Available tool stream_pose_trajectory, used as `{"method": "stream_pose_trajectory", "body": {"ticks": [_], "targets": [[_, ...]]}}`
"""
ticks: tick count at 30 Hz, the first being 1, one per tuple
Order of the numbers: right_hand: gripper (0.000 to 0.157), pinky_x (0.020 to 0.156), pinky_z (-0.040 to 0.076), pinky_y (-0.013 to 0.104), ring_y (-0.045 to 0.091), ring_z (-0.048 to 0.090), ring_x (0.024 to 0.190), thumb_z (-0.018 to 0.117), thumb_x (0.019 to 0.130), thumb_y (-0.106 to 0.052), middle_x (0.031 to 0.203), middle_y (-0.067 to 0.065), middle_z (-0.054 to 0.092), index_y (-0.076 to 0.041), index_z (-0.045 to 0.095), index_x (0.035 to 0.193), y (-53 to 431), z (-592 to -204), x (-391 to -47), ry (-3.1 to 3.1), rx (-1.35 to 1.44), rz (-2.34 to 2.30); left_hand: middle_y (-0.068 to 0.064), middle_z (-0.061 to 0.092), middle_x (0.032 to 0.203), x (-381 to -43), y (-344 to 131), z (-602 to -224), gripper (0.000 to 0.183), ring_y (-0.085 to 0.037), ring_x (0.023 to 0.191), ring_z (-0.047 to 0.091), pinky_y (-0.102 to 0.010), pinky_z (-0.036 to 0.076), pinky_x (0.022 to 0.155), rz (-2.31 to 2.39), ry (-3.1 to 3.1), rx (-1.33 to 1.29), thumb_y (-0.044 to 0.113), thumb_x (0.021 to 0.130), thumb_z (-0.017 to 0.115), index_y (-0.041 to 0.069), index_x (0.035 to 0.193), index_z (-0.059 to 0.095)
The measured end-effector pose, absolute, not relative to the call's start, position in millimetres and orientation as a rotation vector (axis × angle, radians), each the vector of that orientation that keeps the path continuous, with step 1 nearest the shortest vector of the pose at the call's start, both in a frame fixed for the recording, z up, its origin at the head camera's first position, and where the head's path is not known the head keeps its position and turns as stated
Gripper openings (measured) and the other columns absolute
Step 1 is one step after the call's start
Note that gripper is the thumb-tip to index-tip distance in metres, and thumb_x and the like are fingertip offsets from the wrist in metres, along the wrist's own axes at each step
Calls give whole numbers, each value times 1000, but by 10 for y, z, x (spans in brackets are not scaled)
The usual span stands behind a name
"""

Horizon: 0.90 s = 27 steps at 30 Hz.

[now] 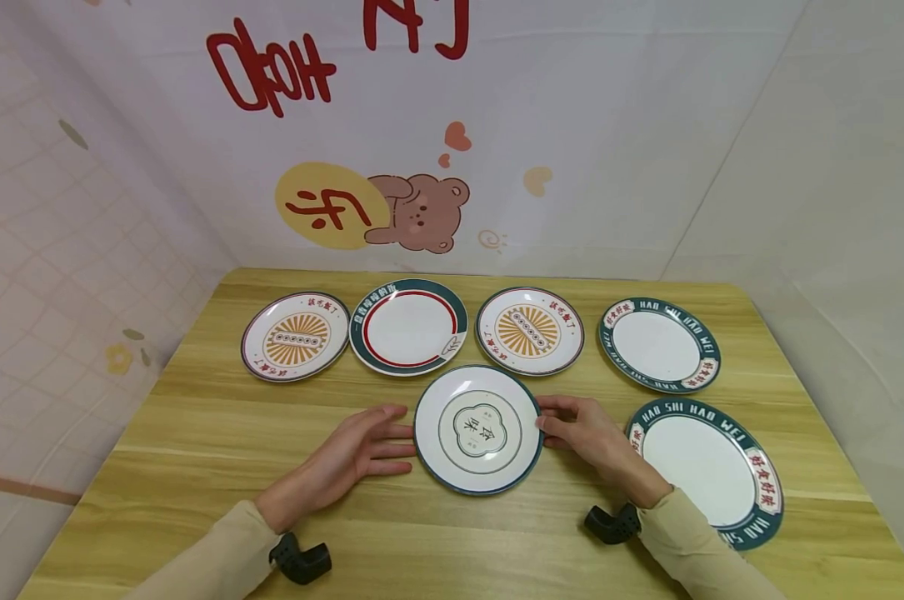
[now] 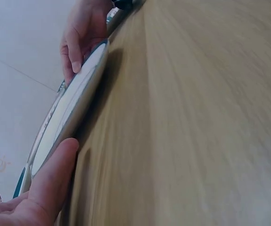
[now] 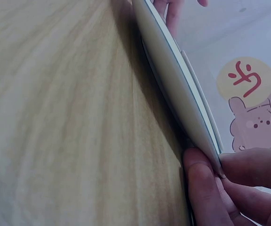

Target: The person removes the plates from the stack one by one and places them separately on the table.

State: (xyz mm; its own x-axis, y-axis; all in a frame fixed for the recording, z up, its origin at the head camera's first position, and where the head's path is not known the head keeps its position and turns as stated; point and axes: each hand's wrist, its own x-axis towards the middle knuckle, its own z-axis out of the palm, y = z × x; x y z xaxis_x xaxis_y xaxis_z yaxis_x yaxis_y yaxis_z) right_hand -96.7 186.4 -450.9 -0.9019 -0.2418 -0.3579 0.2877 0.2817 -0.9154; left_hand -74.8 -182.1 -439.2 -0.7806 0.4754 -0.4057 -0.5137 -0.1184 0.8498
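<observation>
A white plate (image 1: 452,454) with a thin dark green rim and a flower-shaped emblem is in the middle of the head view. My right hand (image 1: 590,437) pinches its right rim, thumb on top and fingers beneath, as the right wrist view also shows. Beside the left rim, my left hand (image 1: 354,454) has its fingers spread and extended; whether they touch the plate I cannot tell. In the left wrist view, the left thumb (image 2: 55,174) lies close to the plate (image 2: 74,101), which casts a shadow on the wood.
Along the back of the wooden table (image 1: 272,467) stand a sunburst plate (image 1: 324,321), a green-and-red-ringed plate (image 1: 407,329), another sunburst plate (image 1: 567,337) and a green-rimmed oval plate (image 1: 657,346). A larger green-rimmed oval plate (image 1: 691,458) lies at right, partly behind the right forearm.
</observation>
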Motion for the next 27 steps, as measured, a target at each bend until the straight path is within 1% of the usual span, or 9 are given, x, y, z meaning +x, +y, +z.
{"method": "stream_pose_trajectory", "body": {"ticks": [8, 12, 15, 19, 22, 27], "targets": [[48, 87, 59, 31, 20, 66, 103, 65, 102, -11, 126, 20, 65, 7, 53, 145, 1868, -4504, -971, 2125, 28, -1650, -36, 42, 150, -773, -1757, -4416, 61, -37, 124, 62, -49, 52, 102, 1998, 1461, -81, 31, 113, 33, -11, 156, 25], [47, 87, 59, 31, 20, 66, 102, 65, 102, -10, 125, 20, 65, 8, 53, 144, 1872, -4508, -974, 2131, 37, -1645, -34, 45, 148, -787, -1717, -4419, 58, -35, 120, 65, -48, 52, 102, 2009, 1452, -105, 30, 113, 33, -12, 153, 30], [47, 86, 59, 31, 20, 66, 101, 65, 101, -9, 124, 20, 66, 8, 54, 144, 1874, -4510, -977, 2131, 41, -1648, -30, 51, 142, -789, -1673, -4424, 56, -33, 115, 67, -47, 53, 101, 2008, 1474, -130, 27, 112, 37, -13, 151, 33], [47, 86, 59, 30, 20, 66, 101, 66, 101, -9, 123, 20, 66, 8, 54, 143, 1876, -4512, -978, 2132, 38, -1651, -26, 57, 134, -780, -1624, -4440, 54, -30, 111, 69, -45, 54, 99, 2001, 1518, -149, 19, 110, 47, -12, 152, 33], [48, 86, 59, 30, 20, 66, 102, 66, 101, -9, 123, 20, 66, 8, 54, 144, 1877, -4513, -978, 2131, 36, -1651, -28, 57, 136, -769, -1603, -4455, 57, -28, 111, 68, -43, 55, 98, 2002, 1537, -146, 12, 107, 53, -10, 154, 31], [48, 86, 59, 30, 20, 66, 102, 66, 101, -9, 123, 20, 66, 9, 53, 144, 1880, -4519, -978, 2125, 28, -1655, -29, 51, 140, -749, -1577, -4470, 58, -26, 107, 68, -42, 57, 94, 2021, 1553, -136, 4, 104, 57, -7, 154, 31]]}}
